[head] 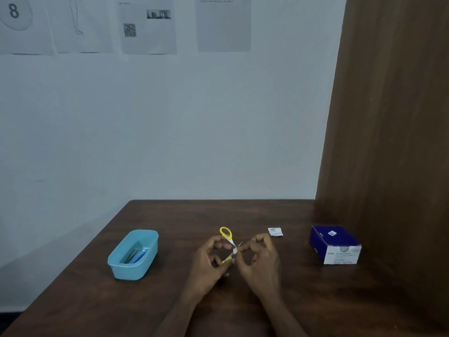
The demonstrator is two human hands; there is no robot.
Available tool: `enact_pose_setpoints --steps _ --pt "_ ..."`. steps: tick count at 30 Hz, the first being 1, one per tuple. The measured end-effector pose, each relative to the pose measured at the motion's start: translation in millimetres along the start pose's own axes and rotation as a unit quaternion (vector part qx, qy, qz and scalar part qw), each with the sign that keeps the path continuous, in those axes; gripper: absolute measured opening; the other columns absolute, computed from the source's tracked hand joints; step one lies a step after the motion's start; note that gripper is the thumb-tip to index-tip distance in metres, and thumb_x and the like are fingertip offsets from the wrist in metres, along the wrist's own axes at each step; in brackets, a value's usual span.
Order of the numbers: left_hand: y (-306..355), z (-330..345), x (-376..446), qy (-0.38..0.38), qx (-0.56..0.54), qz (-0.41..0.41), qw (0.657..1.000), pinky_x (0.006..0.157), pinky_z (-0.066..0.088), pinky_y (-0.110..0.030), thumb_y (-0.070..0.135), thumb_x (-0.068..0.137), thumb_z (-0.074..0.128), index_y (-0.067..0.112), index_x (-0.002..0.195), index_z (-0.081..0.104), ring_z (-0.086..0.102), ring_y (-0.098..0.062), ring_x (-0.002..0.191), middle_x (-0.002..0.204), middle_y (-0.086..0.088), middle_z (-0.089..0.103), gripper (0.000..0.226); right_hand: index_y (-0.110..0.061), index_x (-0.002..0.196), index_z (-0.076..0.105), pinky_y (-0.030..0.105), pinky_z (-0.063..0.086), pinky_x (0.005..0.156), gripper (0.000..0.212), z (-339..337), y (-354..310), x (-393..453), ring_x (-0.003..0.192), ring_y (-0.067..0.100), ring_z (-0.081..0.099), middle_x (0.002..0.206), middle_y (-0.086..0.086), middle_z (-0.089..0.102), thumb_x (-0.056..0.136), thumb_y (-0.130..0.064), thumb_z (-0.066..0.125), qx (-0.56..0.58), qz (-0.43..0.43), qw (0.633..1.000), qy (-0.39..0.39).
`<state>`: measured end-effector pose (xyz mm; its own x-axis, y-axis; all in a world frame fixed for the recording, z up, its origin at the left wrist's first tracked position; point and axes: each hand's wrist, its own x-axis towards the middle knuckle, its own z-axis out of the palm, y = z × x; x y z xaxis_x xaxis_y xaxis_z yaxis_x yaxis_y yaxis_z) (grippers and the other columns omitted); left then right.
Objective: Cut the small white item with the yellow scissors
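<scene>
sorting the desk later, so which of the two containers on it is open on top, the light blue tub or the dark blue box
The light blue tub, left of the hands: it has no lid and a few blue and dark items show inside. The dark blue box on the right is closed.

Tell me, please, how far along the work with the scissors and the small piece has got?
Done: one small white packet lies on the table, beside the blue box. In hand: the left hand holds the yellow scissors, blades open at a small piece pinched by the right hand. Left: the cut; the piece looks whole.
</scene>
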<state>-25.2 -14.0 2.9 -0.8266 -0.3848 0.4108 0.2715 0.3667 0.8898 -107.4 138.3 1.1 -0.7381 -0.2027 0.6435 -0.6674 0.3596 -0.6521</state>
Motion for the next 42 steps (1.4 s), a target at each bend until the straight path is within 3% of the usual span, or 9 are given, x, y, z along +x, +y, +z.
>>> enact_pose_setpoints --steps 6,12,15,18,22,27,31,34,42 --pt "3.0 0.8 -2.7 -0.009 0.015 -0.008 1.000 0.058 0.060 -0.043 0.004 0.085 0.087 0.022 0.121 0.068 0.056 -0.018 0.051 0.116 0.007 0.075 0.045 -0.035 0.089 0.078 0.023 0.040 0.052 0.008 -3.7 -6.5 1.0 0.053 0.011 0.055 0.101 -0.016 0.051 0.084 -0.033 0.083 -0.016 0.004 1.000 0.018" --pt "3.2 -0.2 -1.7 0.005 -0.020 -0.031 0.999 0.060 0.063 -0.038 0.006 0.085 0.089 0.018 0.125 0.064 0.048 -0.022 0.056 0.114 0.006 0.076 0.049 -0.028 0.087 0.076 0.031 0.048 0.063 0.007 -6.2 -4.5 6.8 0.072 0.020 0.065 0.099 -0.011 0.052 0.088 -0.031 0.083 -0.039 0.128 0.986 0.100" --pt "1.4 0.1 -0.8 0.007 -0.014 -0.023 1.000 0.061 0.064 -0.049 0.005 0.085 0.088 0.021 0.122 0.065 0.051 -0.020 0.054 0.113 0.007 0.075 0.046 -0.030 0.085 0.077 0.025 0.046 0.054 0.008 -6.8 -6.4 3.1 0.052 0.013 0.052 0.099 -0.012 0.053 0.085 -0.029 0.085 0.029 0.022 0.997 0.061" --pt "-1.2 -0.8 -0.3 0.000 -0.013 -0.015 1.000 0.059 0.059 -0.052 0.003 0.085 0.087 0.020 0.121 0.066 0.057 -0.018 0.050 0.114 0.007 0.074 0.045 -0.034 0.083 0.075 0.027 0.045 0.049 0.009 -2.2 -8.8 -2.2 0.050 0.012 0.052 0.101 -0.016 0.052 0.081 -0.042 0.075 0.024 -0.053 0.998 -0.026" --pt "-0.4 -1.3 -1.9 -0.005 -0.009 -0.005 1.000 0.061 0.060 -0.051 0.004 0.085 0.088 0.020 0.121 0.067 0.058 -0.017 0.051 0.117 0.005 0.077 0.045 -0.037 0.084 0.076 0.025 0.043 0.052 0.018 -1.9 -2.5 -1.3 0.053 0.006 0.053 0.099 -0.017 0.053 0.075 -0.051 0.068 0.007 0.000 1.000 0.010" --pt "4.2 -0.7 -4.8 -0.007 -0.030 -0.010 0.999 0.061 0.055 -0.037 0.003 0.087 0.086 0.020 0.122 0.067 0.054 -0.020 0.056 0.117 0.002 0.078 0.043 -0.030 0.081 0.077 0.019 0.039 0.050 0.005 -5.5 -7.7 -4.0 0.046 0.010 0.046 0.097 -0.013 0.053 0.076 -0.030 0.077 0.074 -0.056 0.995 -0.027" --pt "7.4 0.4 -5.7 0.010 -0.044 -0.024 0.999 0.067 0.060 -0.041 0.001 0.089 0.083 0.020 0.118 0.067 0.062 -0.021 0.060 0.115 0.003 0.078 0.038 -0.027 0.090 0.079 0.017 0.037 0.053 0.020 -8.9 -8.6 1.8 0.051 0.012 0.047 0.090 -0.011 0.055 0.085 -0.008 0.084 0.069 -0.021 0.995 0.065" --pt "7.6 1.1 -5.8 0.018 -0.054 -0.033 0.998 0.067 0.059 -0.031 0.000 0.089 0.082 0.019 0.115 0.069 0.066 -0.024 0.064 0.112 0.001 0.079 0.035 -0.025 0.092 0.079 0.013 0.037 0.057 0.020 -11.3 -6.9 5.1 0.060 0.012 0.053 0.084 -0.013 0.058 0.088 -0.006 0.083 0.055 0.016 0.991 0.118" --pt "6.1 1.5 -5.8 0.035 0.023 -0.032 0.999 0.059 0.051 -0.025 0.016 0.082 0.092 0.017 0.087 0.073 0.065 -0.010 0.059 0.084 0.000 0.078 0.019 -0.027 0.094 0.077 0.013 0.033 0.055 0.018 -3.3 -6.8 -0.3 0.050 0.005 0.045 0.083 -0.026 0.058 0.087 -0.012 0.085 0.027 -0.068 0.995 0.061"
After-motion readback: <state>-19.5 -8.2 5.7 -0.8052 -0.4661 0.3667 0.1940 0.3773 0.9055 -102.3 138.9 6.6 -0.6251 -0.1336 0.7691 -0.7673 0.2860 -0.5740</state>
